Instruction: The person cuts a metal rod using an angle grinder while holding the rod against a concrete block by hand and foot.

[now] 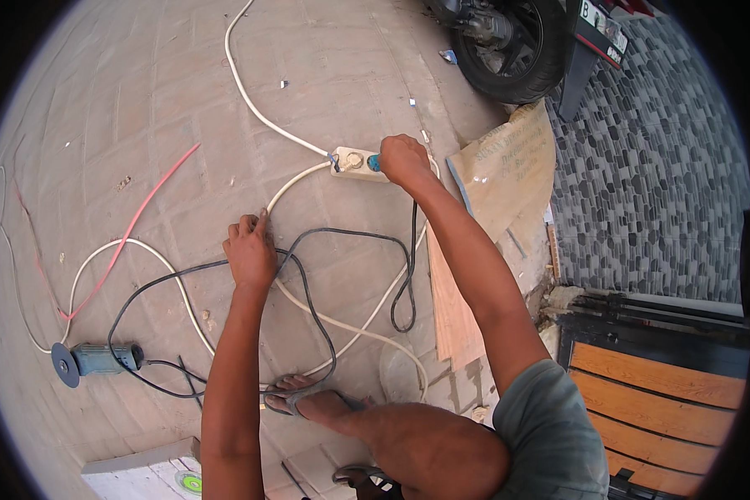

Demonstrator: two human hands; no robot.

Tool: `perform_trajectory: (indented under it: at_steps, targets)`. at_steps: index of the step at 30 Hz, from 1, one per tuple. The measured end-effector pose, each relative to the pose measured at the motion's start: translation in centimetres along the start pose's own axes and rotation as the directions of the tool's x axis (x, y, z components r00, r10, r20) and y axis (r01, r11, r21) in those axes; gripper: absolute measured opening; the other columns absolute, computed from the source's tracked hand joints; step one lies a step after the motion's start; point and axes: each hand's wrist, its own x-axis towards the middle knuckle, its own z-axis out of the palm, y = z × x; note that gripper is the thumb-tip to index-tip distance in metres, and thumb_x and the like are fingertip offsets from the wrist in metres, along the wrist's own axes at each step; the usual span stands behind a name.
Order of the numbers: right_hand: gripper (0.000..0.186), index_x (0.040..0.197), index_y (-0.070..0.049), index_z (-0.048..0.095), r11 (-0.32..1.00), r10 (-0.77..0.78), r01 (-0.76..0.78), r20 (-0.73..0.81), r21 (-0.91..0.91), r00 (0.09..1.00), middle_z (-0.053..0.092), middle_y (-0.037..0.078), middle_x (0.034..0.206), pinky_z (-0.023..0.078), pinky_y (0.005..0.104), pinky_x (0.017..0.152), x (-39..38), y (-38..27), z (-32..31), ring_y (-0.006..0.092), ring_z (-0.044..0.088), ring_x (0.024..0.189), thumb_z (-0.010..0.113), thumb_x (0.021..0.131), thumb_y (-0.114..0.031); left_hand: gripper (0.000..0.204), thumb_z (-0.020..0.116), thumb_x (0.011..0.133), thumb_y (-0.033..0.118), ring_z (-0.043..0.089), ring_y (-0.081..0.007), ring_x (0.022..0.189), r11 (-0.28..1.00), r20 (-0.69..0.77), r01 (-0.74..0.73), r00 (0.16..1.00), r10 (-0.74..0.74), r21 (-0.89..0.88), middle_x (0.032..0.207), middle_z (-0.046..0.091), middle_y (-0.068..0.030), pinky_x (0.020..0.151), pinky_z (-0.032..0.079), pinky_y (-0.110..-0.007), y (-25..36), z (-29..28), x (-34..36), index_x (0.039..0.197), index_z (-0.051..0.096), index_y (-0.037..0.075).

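Note:
My right hand [405, 160] is closed at the right end of a cream power strip [356, 160], with a black cord [414, 212] running down from it. The plug itself is hidden inside my fist, and a teal part [373, 162] shows beside my fingers. My left hand [251, 250] is low over the paving, fingers curled around a white cable [290, 185] that leads from the strip and reappears below the hand. Loops of the black cord pass under my left wrist to an angle grinder [104, 359] with a dark disc, lying at the left.
A pink hose [146, 204] crosses the paving at left. My sandalled foot [308, 400] stands by the cable loops. On the right are a wooden board [454, 308], a brown paper sack [512, 171], a motorcycle wheel [512, 50] and a slatted wooden panel [654, 383].

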Motion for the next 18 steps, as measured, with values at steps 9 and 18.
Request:
perform_trajectory:
  at_steps: [9, 18]
  targets:
    - [0.025, 0.103, 0.002, 0.079, 0.981, 0.138, -0.137, 0.001, 0.134, 0.990, 0.074, 0.028, 0.111, 0.058, 0.0463, 0.093, 0.1, 0.4, 1.2, 0.0407, 0.073, 0.107, 0.074, 0.087, -0.017, 0.052, 0.071, 0.089, 0.013, 0.051, -0.0323, 0.134, 0.991, -0.016, -0.070, 0.998, 0.068, -0.114, 0.147, 0.055, -0.0134, 0.111, 0.041, -0.046, 0.5, -0.6, -5.9, 0.140, 0.064, 0.004]
    - [0.025, 0.105, 0.003, 0.078, 0.996, 0.042, -0.036, -0.084, 0.079, 0.996, 0.073, 0.028, 0.112, 0.057, 0.0488, 0.094, -0.3, -0.7, 2.5, 0.0415, 0.072, 0.108, 0.068, 0.090, -0.013, 0.057, 0.076, 0.087, 0.017, 0.053, -0.0338, 0.131, 0.990, 0.004, -0.029, 1.000, 0.030, -0.140, 0.147, 0.056, -0.0142, 0.109, 0.043, -0.047, 1.4, -1.1, -9.7, 0.140, 0.063, 0.004]
